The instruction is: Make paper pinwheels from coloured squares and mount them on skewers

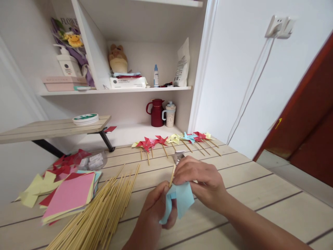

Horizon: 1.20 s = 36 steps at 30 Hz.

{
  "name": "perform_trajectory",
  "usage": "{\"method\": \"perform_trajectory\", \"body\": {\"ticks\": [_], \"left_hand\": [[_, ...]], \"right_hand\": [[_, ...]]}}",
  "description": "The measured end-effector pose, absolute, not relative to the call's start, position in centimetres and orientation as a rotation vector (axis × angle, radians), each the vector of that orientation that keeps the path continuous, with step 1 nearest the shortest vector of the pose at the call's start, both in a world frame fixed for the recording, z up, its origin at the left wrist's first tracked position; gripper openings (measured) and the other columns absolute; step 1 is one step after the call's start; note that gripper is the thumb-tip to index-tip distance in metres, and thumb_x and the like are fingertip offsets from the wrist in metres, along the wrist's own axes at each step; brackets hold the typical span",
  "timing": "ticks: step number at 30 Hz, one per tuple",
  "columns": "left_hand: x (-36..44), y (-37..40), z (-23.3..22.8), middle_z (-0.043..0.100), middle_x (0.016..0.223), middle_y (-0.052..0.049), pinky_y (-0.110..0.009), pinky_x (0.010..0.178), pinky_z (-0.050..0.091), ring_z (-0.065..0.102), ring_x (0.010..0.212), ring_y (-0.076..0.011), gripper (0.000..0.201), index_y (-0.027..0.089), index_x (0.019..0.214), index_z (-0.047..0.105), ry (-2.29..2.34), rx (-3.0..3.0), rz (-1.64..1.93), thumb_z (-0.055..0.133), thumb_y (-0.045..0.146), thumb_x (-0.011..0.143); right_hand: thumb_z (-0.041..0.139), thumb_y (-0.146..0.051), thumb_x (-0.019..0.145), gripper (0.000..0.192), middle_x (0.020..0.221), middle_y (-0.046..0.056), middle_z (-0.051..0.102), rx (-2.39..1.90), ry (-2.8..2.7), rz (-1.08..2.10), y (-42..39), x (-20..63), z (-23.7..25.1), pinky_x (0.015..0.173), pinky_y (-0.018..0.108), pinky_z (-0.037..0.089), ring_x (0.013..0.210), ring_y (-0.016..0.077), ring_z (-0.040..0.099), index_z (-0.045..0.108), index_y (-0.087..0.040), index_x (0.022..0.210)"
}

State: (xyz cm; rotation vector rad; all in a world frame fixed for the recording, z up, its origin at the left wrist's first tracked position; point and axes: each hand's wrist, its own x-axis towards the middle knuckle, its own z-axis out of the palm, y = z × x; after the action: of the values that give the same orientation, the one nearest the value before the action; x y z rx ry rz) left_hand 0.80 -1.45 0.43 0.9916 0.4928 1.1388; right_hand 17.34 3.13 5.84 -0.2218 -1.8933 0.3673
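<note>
One grip's clamped: left hand point(158, 205) on blue paper point(185, 200), near centre over the desk point(262, 189)! Right hand point(201, 173) bunches its fingers by a wooden stick point(172, 176), clamped or not, can't tell. Pinwheels point(161, 140) far, loose sticks point(104, 208) left!

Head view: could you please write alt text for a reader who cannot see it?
A person's left hand holds folded light-blue paper while the right hand touches its top edge beside a thin stick, over a pale table. To the left lie a bundle of sticks and stacked coloured paper; beyond the hands, a row of paper pinwheels.
</note>
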Motion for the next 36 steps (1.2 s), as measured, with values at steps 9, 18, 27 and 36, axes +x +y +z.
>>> {"method": "perform_trajectory", "body": {"ticks": [9,18,27,36], "left_hand": [[0.6,-0.8,0.2,0.032,0.051,0.009,-0.017,0.037,0.011,0.017,0.039,-0.0031,0.04,0.019,0.077,0.052,0.498,1.122,1.072,0.056,0.057,0.087],[0.6,-0.6,-0.5,0.03,0.049,0.01,-0.021,0.04,0.013,0.017,0.04,-0.0051,0.041,0.02,0.081,0.052,0.608,1.278,1.188,0.052,0.06,0.088],[0.6,-1.7,2.0,0.031,0.049,0.01,-0.024,0.046,0.016,0.02,0.044,-0.0071,0.041,0.02,0.079,0.051,0.803,1.404,1.091,0.046,0.058,0.092],[0.7,-1.9,1.3,0.03,0.054,0.008,-0.025,0.048,0.02,0.023,0.049,-0.0096,0.039,0.02,0.079,0.056,0.934,1.485,1.198,0.045,0.055,0.093]], "right_hand": [[0.062,-0.005,0.085,0.021,0.078,0.004,0.074,-0.262,-1.853,0.387,3.3,17.6,6.1,0.071,0.037,0.056,0.076,0.0189,0.067,0.074,-0.02,0.093],[0.061,-0.003,0.084,0.023,0.078,0.004,0.073,-0.288,-1.829,0.408,3.3,17.8,6.2,0.069,0.037,0.056,0.077,0.0192,0.067,0.074,-0.021,0.091],[0.061,-0.004,0.085,0.023,0.079,0.004,0.073,-0.287,-1.813,0.405,3.3,17.9,6.3,0.068,0.036,0.055,0.075,0.0181,0.066,0.074,-0.021,0.092],[0.061,-0.003,0.085,0.023,0.078,0.004,0.072,-0.279,-1.814,0.418,3.4,17.8,6.2,0.071,0.037,0.054,0.077,0.0184,0.066,0.074,-0.021,0.092]]}}
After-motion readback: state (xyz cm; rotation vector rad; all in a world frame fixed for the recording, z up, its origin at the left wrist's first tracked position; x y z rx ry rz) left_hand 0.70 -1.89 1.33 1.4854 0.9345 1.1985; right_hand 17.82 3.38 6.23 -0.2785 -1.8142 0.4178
